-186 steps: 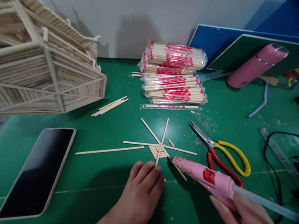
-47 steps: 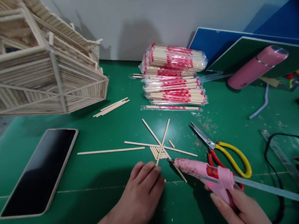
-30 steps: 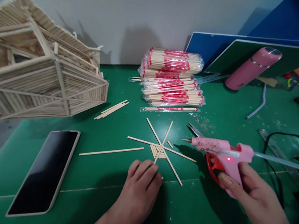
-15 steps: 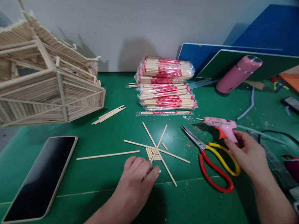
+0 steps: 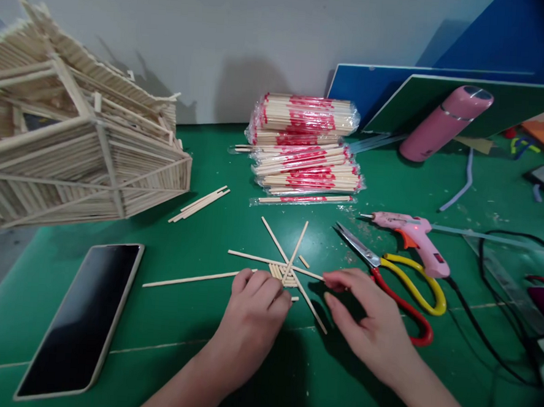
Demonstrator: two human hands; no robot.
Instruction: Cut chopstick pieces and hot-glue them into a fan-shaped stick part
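Observation:
Thin wooden sticks (image 5: 274, 238) lie crossed like a star on the green table (image 5: 188, 370), with several short cut pieces (image 5: 287, 280) packed between them. My left hand (image 5: 256, 310) is closed at the near side of this star, apparently pinching the lower end of one stick; its fingertips are partly hidden. My right hand (image 5: 366, 323) is open, thumb and fingers apart, with its fingertips at the right end of another crossed stick. Beyond it, a pink glue gun (image 5: 409, 227) lies on its side, and yellow-and-red-handled scissors (image 5: 365, 252) lie between them.
A stick-built house model (image 5: 85, 155) stands at left, behind a phone (image 5: 80, 321). Loose sticks (image 5: 200, 204) and plastic-wrapped stick bundles (image 5: 303, 147) lie farther back. A pink bottle (image 5: 445, 125) leans near the boards (image 5: 393, 100). A black cord (image 5: 476, 326) trails at right.
My right hand has let go of the glue gun and moved left to the crossed sticks. My left hand stays closed by the star. The view has shifted slightly.

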